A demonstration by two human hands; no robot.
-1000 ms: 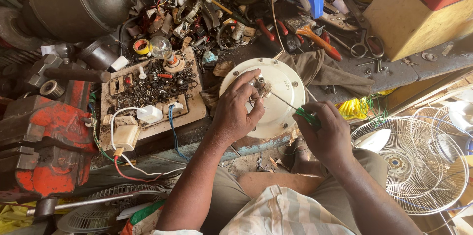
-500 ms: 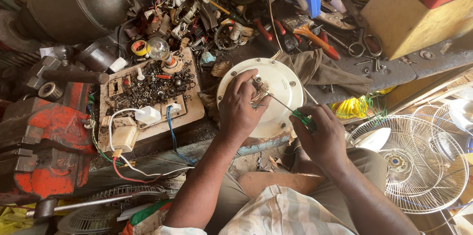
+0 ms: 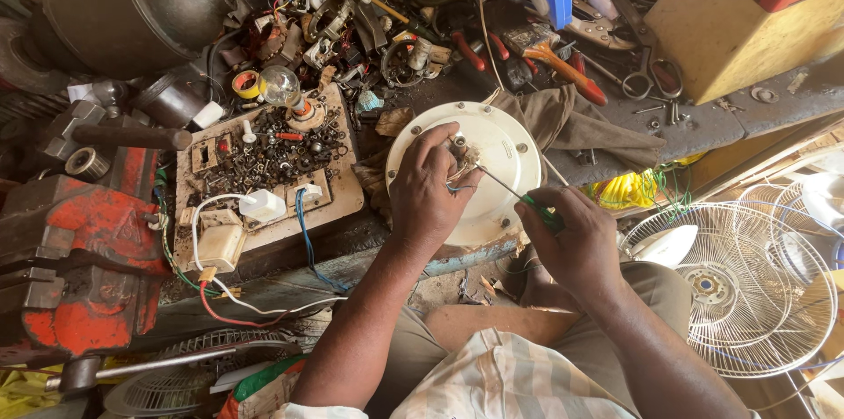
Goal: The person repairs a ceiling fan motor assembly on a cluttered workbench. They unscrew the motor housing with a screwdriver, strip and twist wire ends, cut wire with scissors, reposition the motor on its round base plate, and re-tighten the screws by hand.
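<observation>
white round fan housing (image 3: pixel 492 174) at frame centre on bench edge. my left hand (image 3: pixel 429 195) pinches wiring at its hub, as half a second back; right hand (image 3: pixel 576 239) clamped on green-handled screwdriver (image 3: pixel 519 197) — tip barely shifted, still probing same spot.

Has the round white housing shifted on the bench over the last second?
No. The round white housing keeps its place beside the wooden board of screws; small frame shifts look like head-camera motion.

round white disc (image 3: pixel 501 164) flat on bench, thin green-handled screwdriver (image 3: pixel 519 195)
</observation>
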